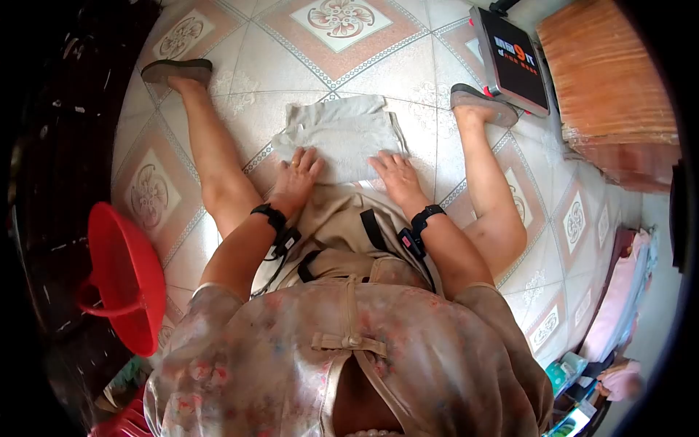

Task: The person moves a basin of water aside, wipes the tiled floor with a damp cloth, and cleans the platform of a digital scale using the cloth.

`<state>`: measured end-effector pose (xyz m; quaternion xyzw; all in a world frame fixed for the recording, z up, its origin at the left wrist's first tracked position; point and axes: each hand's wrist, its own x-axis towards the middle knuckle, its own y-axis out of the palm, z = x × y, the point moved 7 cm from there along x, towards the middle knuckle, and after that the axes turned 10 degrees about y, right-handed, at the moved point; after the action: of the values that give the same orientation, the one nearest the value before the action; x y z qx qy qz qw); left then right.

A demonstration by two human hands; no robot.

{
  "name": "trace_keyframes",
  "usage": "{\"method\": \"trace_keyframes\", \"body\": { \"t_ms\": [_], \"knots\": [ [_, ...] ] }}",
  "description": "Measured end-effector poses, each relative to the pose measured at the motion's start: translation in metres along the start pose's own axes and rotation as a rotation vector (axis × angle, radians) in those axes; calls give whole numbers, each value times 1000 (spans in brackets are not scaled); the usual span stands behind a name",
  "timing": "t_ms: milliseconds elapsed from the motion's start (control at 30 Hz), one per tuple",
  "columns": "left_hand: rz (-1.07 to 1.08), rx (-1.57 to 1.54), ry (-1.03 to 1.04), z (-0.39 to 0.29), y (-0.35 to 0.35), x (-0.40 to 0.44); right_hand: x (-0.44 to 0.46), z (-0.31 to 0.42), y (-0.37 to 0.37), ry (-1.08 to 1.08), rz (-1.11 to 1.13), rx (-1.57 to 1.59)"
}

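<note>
A light grey folded cloth (pixel 338 138) lies flat on the tiled floor between my legs, its upper edges uneven and layered. On its near left part rests my left hand (pixel 297 178), palm down with the fingers stretched out and a ring on one of them. My right hand (pixel 397 177) lies the same way over the near right corner, fingers slightly apart. Neither hand grips the cloth. Black bands with small devices are strapped round both wrists. Khaki fabric (pixel 342 218) with black straps is bunched just below the cloth, over my lap.
A red plastic basin (pixel 127 280) stands tilted at the left, by dark furniture (pixel 58 182). At the upper right, a black flat scale-like device (pixel 511 62) sits beside a wooden piece of furniture (pixel 611 73). Pink and blue fabric (pixel 619 298) lies at the far right.
</note>
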<state>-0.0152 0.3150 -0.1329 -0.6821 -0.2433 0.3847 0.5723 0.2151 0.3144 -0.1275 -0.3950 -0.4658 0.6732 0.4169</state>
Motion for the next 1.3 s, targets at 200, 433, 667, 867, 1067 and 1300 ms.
{"method": "trace_keyframes", "body": {
  "t_ms": [200, 433, 667, 867, 1067, 1300],
  "knots": [
    [26, -222, -83, 30, -27, 38, 36, -9, -19, 88, -113, -44],
    [-93, -690, 174, 75, -133, 48, 43, -35, -135, 136, -212, 487],
    [-423, -760, 13, 99, -171, 51, 61, -56, -184, 104, -399, 619],
    [-177, -449, 1, 73, -101, 16, 11, -79, -107, 111, -204, 442],
    [540, -207, 87, 25, -57, -68, -88, -28, -56, 294, 653, 102],
    [244, -565, 252, 7, -68, -107, -115, 22, -67, -19, 640, 368]
  ]
}}
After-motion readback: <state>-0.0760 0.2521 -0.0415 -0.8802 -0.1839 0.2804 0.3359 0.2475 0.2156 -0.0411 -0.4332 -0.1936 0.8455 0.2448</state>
